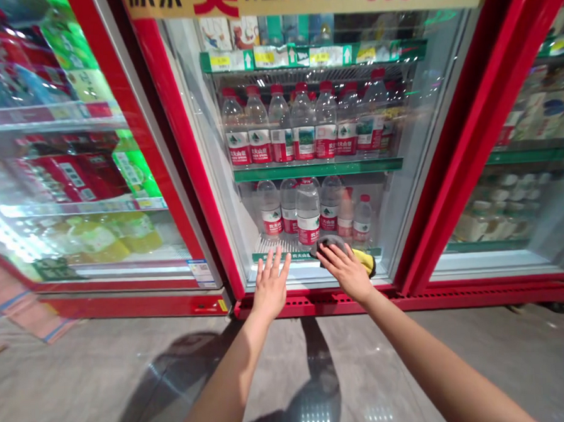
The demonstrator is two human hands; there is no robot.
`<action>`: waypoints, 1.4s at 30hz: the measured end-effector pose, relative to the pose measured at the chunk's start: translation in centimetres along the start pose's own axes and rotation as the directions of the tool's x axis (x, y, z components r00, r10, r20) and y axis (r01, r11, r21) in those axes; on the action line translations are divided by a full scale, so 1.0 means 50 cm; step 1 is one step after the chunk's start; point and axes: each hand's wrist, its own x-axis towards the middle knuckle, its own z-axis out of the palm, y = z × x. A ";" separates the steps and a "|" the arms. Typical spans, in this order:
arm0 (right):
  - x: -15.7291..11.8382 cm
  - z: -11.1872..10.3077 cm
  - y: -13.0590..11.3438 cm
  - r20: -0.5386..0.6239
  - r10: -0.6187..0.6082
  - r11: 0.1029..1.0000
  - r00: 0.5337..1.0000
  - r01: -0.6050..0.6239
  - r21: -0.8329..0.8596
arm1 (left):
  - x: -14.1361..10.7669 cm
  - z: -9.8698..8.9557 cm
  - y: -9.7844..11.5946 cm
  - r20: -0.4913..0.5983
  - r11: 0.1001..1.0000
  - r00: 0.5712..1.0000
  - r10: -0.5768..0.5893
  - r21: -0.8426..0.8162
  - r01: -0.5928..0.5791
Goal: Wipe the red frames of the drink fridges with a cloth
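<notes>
My right hand presses a grey and yellow cloth against the lower part of the glass door of a red-framed drinks cooler. The cloth bunches under my fingers, and its yellow side sticks out to the right. To the left, my left hand is spread open with nothing in it, fingers pointing up at the bottom of the door. Whether its fingertips touch the glass I cannot tell. Behind the glass, just above my hands, stand large water bottles with red and white labels and a smaller water bottle.
A higher shelf holds a row of red-capped bottles. Another cooler with soft drinks stands at the left, and one more with cartons and bottles at the right. Pinkish boxes lie on the grey floor at far left.
</notes>
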 end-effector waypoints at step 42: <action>0.110 -0.033 -0.069 -0.097 -0.050 0.997 0.994 0.044 -0.060 | -0.111 -0.015 -0.152 0.042 0.984 0.985 -0.165 0.078 0.161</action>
